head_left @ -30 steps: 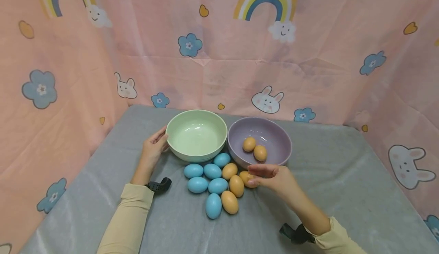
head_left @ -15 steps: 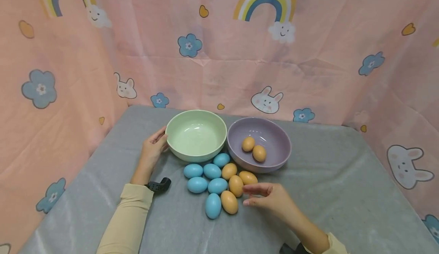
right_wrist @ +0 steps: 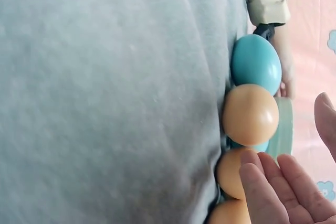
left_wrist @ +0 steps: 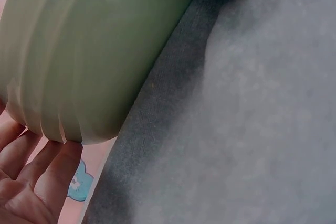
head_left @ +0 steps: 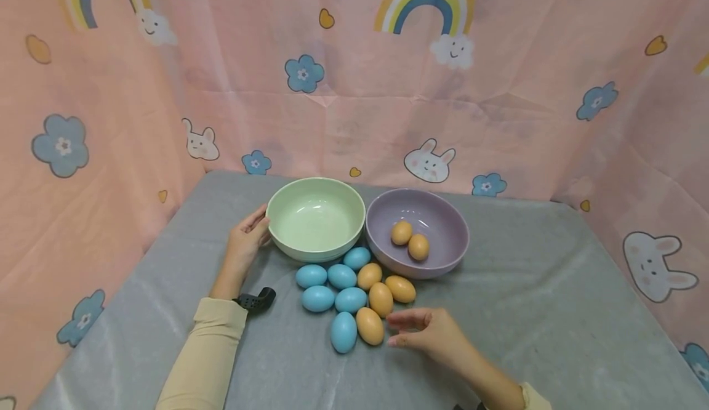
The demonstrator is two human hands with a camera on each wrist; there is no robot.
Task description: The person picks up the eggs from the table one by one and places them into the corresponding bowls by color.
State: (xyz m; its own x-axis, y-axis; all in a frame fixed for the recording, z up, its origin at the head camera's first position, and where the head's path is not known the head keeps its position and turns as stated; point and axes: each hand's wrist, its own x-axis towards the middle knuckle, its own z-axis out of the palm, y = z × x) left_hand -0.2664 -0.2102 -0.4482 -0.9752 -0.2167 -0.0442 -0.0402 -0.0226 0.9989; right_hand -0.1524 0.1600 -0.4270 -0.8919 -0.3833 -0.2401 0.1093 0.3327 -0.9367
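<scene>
My left hand rests its fingertips against the outer left side of a pale green bowl; the left wrist view shows the fingers nearly straight on the ribbed wall. To the right of the loose eggs, my right hand hovers with thumb and fingers spread and nothing between them. Nearest to it is the front orange egg. Several orange eggs and several blue eggs lie clustered before the bowls. Two orange eggs lie inside the purple bowl.
Both bowls stand side by side at the back of a grey cloth-covered table. A pink curtain printed with rainbows and rabbits encloses the back and sides. A black strap device sits at my left wrist.
My right hand has come back from the front of the purple bowl toward me, down to beside the front orange egg. My left hand, the bowls and the eggs have stayed put.
</scene>
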